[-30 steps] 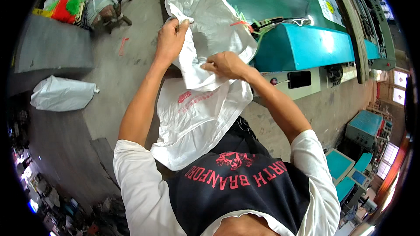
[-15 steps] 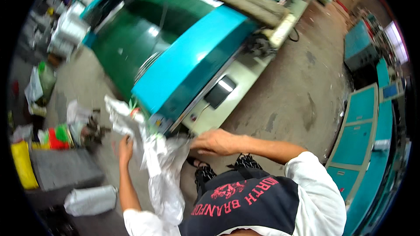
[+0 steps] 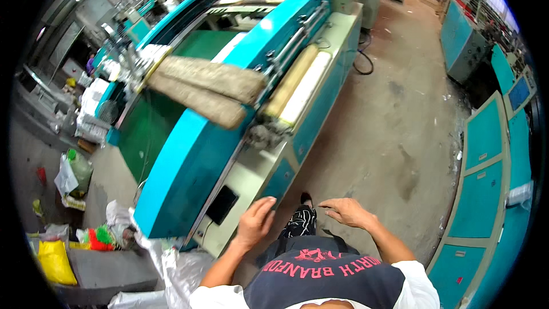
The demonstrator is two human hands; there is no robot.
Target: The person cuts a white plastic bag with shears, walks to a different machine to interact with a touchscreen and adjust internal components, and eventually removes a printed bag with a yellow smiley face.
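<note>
My left hand (image 3: pixel 255 223) is raised beside the low end of a teal and cream machine (image 3: pixel 177 166), with its fingers loosely extended and nothing in it. My right hand (image 3: pixel 347 213) hovers over the floor aisle, its fingers stretched out to the left, also holding nothing. Nearest the left hand, a flat black phone-like device (image 3: pixel 222 205) lies on the machine's cream ledge, a cable beside it. A crumpled translucent plastic sheet (image 3: pixel 186 274) hangs below the machine's corner, left of my left forearm and apart from the hand.
Two brown fuzzy rolls (image 3: pixel 206 77) jut across the machine above a green belt (image 3: pixel 140 131). A white roller (image 3: pixel 306 88) lies along its side. Teal cabinets (image 3: pixel 477 194) line the right of the concrete aisle (image 3: pixel 389 137). A yellow bag (image 3: pixel 56 263) rests on a grey surface at lower left.
My left hand has moved right, away from the plastic sheet. My right hand has drawn away from the machine's corner. The view has shifted, showing more of the machine's far end.
</note>
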